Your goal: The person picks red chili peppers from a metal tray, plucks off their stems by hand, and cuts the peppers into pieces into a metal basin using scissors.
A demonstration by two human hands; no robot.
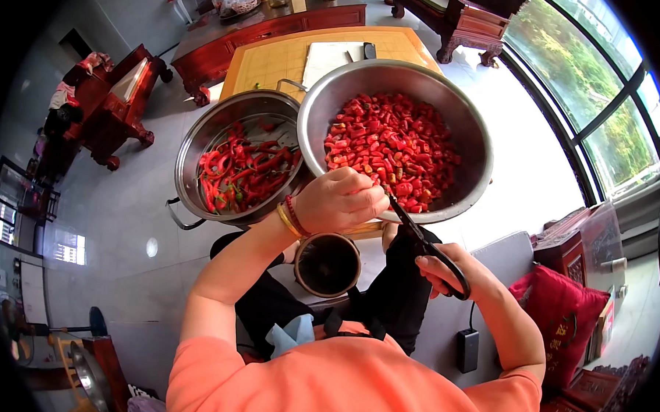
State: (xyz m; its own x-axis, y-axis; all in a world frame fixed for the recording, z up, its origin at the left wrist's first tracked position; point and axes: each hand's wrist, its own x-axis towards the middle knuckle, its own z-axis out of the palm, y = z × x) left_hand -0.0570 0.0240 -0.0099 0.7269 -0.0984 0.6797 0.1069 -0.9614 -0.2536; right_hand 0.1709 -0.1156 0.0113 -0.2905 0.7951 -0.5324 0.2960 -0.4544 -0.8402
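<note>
Bright daylight from windows (pixel 586 81) glares off the floor (pixel 523 141); edges bow.

Pot (pixel 223 113) on the left, big bowl (pixel 471 149) on the right.
Both are at the near end of the table (pixel 263 59), with a sheet (pixel 329 61) behind them. Peppers (pixel 247 169) lie in the pot, and pepper pieces (pixel 392 142) lie in the bowl. The left hand (pixel 343 199) is at the bowl's near edge. The scissors (pixel 411 229) are in the right hand (pixel 449 270) and point toward the left one. A bucket (pixel 327 267) is between the knees. A cushion (pixel 561 315) is off to the right.
</note>
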